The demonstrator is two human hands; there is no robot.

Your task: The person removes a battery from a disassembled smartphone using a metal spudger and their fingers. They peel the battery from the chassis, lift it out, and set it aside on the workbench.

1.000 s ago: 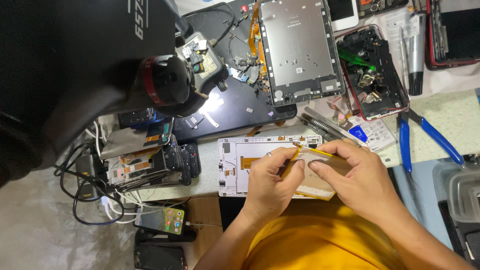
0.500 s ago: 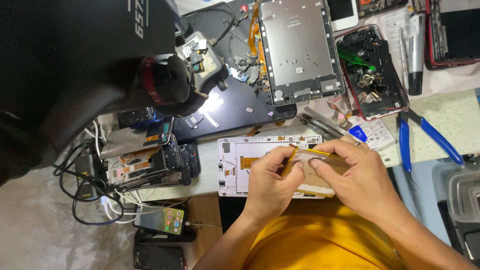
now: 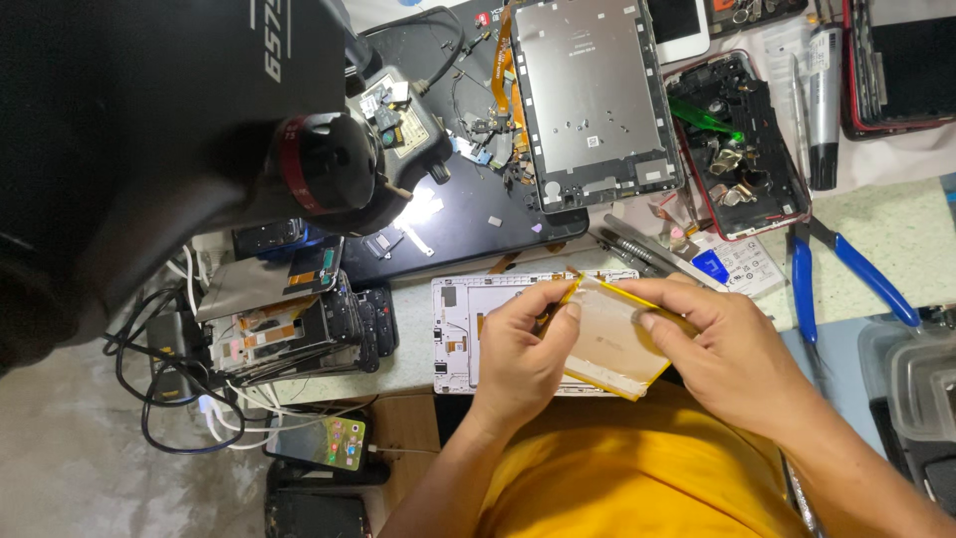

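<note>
Yellow-edged flat battery pack (image 3: 609,344) sits lifted at the counter's (image 3: 896,239) near edge, over the white tablet shell (image 3: 478,319); I've got left hand (image 3: 518,354) and right hand (image 3: 732,349) fingers pinched closed on it.

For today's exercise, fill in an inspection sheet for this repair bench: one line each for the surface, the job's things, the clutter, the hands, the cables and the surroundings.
Surface: pale speckled worktop, crowded.
Job's things: flat beige yellow-edged battery pack, tilted above an opened white tablet shell.
Clutter: grey metal tablet back plate; blue-handled pliers; opened red-rimmed device full of small parts; stack of phone screens.
Hands: left hand and right hand both grip the battery pack.
Cables: black and white leads tangled at the bench's edge; orange flex ribbon.
Surroundings: black microscope head with lit lamp; lit phone below.
</note>
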